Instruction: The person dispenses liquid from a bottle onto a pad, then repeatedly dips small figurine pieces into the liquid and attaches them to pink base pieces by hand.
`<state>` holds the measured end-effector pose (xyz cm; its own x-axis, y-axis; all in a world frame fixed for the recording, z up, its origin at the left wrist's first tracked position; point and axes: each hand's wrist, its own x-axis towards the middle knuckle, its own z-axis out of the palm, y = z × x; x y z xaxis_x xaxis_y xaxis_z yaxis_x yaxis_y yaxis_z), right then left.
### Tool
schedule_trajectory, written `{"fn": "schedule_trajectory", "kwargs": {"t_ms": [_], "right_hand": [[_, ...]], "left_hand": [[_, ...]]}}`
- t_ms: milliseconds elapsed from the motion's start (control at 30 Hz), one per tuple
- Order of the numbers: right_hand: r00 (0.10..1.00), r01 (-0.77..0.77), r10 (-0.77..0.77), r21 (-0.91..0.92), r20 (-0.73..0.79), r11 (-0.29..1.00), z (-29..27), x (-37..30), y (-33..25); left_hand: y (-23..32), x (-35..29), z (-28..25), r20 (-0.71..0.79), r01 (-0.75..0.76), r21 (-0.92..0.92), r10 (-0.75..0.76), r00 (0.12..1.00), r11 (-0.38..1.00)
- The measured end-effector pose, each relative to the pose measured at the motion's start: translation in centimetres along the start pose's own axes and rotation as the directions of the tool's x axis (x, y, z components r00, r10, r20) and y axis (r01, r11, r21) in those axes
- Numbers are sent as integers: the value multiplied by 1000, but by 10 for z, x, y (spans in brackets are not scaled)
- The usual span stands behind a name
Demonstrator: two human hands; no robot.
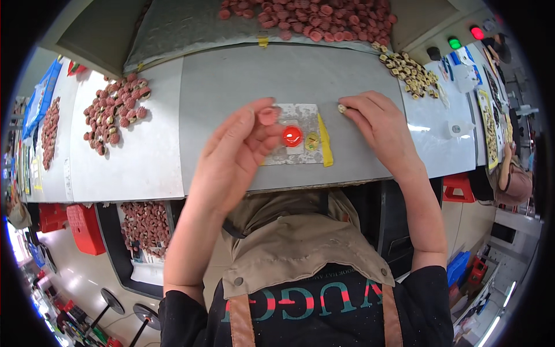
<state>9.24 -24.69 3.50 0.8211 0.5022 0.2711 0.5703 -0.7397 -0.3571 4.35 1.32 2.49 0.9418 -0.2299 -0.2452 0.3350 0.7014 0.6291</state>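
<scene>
My left hand (234, 136) pinches a small pink cup-shaped piece (268, 116) between thumb and fingers, beside the left edge of a speckled grey-white plate (304, 157). On that plate sits a glossy red disc (292, 136), with a small yellowish oval piece (312, 141) to its right. A yellow strip (325, 144) runs along the plate's right side. To the right of the plate, my right hand (378, 124) holds a small cream-coloured piece (341, 108) at its fingertips, just above the grey table surface (243, 75).
Pink pieces (324, 20) are heaped at the back, more (115, 110) at the left. Cream-and-dark pieces (411, 75) lie at the back right. Green (454, 43) and red lights (477, 32) show right of them. An open drawer (144, 231) holds more pink pieces. Another person (517, 182) works far right.
</scene>
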Motion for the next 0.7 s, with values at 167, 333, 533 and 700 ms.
{"fn": "schedule_trajectory", "kwargs": {"t_ms": [167,333,533,700], "right_hand": [[998,-9,15,-87,60,996,-4,8,-12],[990,-103,74,257,119,961,-4,16,-46],[984,145,-152,76,94,986,22,21,-65],[981,176,-181,77,65,981,31,21,-66]], "left_hand": [[-15,-9,-9,32,29,-108,-25,999,994],[-20,-13,-14,20,7,-122,-5,1000,992],[-21,-16,-11,-10,-19,-124,18,1000,992],[-23,-18,-14,20,-27,-150,30,999,988]]}}
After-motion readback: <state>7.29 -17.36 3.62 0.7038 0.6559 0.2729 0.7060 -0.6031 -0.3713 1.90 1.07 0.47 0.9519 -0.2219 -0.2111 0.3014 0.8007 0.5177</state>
